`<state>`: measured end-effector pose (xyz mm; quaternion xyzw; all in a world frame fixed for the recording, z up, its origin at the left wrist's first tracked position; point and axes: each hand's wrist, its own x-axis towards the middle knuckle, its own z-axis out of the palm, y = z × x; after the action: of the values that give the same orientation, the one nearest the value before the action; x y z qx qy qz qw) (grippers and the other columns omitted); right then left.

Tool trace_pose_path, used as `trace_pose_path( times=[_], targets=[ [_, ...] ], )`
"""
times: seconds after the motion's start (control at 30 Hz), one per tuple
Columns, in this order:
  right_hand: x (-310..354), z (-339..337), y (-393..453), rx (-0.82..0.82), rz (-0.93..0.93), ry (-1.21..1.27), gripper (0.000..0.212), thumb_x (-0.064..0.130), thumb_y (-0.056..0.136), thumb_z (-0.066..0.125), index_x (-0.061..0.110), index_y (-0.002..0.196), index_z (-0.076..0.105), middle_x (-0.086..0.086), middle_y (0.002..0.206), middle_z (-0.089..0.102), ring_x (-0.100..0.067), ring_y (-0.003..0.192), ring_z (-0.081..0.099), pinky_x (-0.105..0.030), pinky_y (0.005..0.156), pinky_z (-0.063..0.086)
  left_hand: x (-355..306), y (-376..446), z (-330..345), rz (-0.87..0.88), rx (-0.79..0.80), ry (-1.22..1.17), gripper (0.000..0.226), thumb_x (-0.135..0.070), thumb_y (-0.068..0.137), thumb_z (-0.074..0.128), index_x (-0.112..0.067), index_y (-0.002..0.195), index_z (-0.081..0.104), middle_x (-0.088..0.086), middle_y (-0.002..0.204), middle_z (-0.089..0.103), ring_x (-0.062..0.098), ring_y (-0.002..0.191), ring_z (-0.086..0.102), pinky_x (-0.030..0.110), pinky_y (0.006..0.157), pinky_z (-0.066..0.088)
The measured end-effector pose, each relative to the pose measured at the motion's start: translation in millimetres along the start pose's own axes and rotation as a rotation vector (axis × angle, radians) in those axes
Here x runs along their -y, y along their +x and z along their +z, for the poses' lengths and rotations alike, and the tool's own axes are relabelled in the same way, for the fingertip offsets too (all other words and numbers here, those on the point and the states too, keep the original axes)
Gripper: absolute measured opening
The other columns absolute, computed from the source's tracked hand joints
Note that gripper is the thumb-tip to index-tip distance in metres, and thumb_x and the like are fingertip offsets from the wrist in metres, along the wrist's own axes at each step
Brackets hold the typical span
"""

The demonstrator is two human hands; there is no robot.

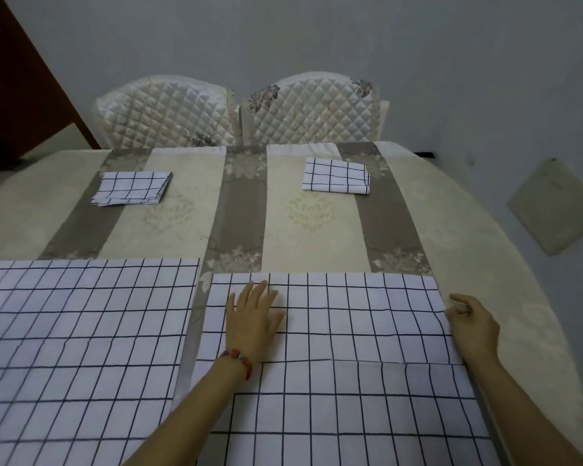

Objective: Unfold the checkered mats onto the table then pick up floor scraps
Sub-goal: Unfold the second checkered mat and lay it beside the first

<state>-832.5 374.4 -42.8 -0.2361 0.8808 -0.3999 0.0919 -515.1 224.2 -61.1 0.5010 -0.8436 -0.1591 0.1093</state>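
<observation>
Checkered mats lie unfolded side by side on the near half of the table (451,210): the left mat (81,331) and the right mat (350,381). On the right mat, the left hand (254,317) presses flat with straight fingers, while the right hand (472,322) rests at its right edge, fingers loosely curled, gripping nothing. Farther back, two folded mats (132,189) (336,176) wait near two quilted chairs (169,112) (313,107).

Near white checkered cloth mats (350,331): thin woven fabric, matt, fold creases showing. Two far folded white checkered cloths (132,189): same fabric. Worktop under a cream and grey-brown damask tablecloth (303,223): soft sheen, woven floral pattern. Two cream quilted chair covers (169,112): satin, glossy, diamond-stitched. Grey wall (317,35): matt.
</observation>
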Motion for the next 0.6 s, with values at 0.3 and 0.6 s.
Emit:
trace_pose_path(
  times=[0.3, 0.6],
  targets=[
    [0.6, 9.7, 6.0, -0.032, -0.069, -0.057, 0.026, -0.009, 0.086, 0.045, -0.005, 0.104, 0.063, -0.032, 0.106, 0.060, -0.043, 0.096, 0.056, -0.040, 0.086, 0.044, 9.3, -17.2, 23.6, 0.032, 0.200, 0.173, 0.065, -0.062, 0.088, 0.015, -0.035, 0.136, -0.020, -0.011, 0.145, -0.026, 0.014, 0.135, -0.028, 0.041, 0.110, -0.020],
    [4.0, 15.8, 19.1, -0.026, -0.130, -0.142, 0.021, -0.006, 0.089, 0.046, -0.006, 0.102, 0.063, -0.034, 0.102, 0.055, -0.046, 0.087, 0.056, -0.040, 0.076, 0.044, 6.0, -5.4, 28.2, 0.025, 0.180, 0.183, 0.062, -0.061, 0.088, 0.013, -0.037, 0.132, -0.025, -0.012, 0.144, -0.027, 0.014, 0.134, -0.029, 0.042, 0.110, -0.020]
  ],
)
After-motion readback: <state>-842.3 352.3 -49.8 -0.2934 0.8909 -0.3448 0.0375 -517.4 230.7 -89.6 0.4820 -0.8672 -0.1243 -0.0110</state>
